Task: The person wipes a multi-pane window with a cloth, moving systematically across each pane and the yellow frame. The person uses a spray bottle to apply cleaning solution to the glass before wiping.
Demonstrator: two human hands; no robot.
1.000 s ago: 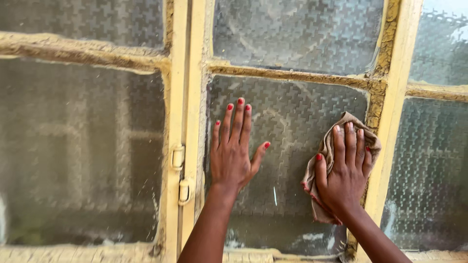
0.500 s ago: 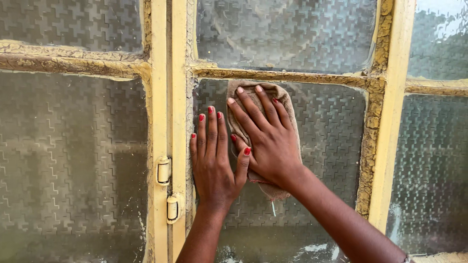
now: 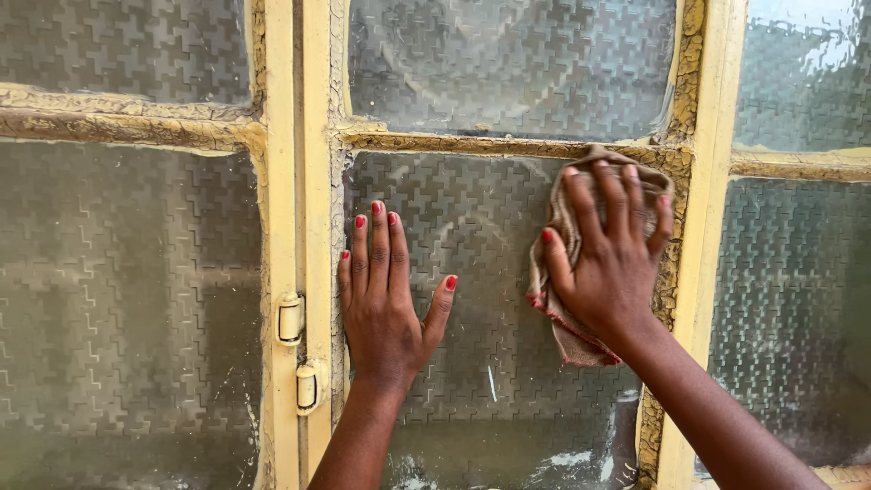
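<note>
The right hand (image 3: 610, 263) pressed a crumpled brownish-tan cloth with a frayed reddish edge (image 3: 564, 299) flat against the textured, patterned glass pane (image 3: 481, 272); its fingers were spread over the top of the cloth and the thumb lay along the cloth's left side, so the hold was a flat-palmed press rather than a pinch. The cloth sat in the upper right corner of that pane, its top touching the cracked yellow horizontal bar (image 3: 472, 142) and its right side just beside the peeling yellow vertical bar (image 3: 699, 272); its long axis ran nearly upright, the lower end hanging below the heel of the hand and pointing down. The left hand (image 3: 386, 299) lay open and flat on the same pane, fingers pointing straight up, thumb angled out to the right, holding nothing; it was well apart from the cloth, with bare glass between the 2. Just to its left stood the thick yellow painted window post (image 3: 313, 181), carrying 2 small pale metal hinges (image 3: 290, 319), 1 above the other. Pale smears of paint or dirt (image 3: 572, 458) marked the bottom of the pane; more patterned panes showed left, above and right.
</note>
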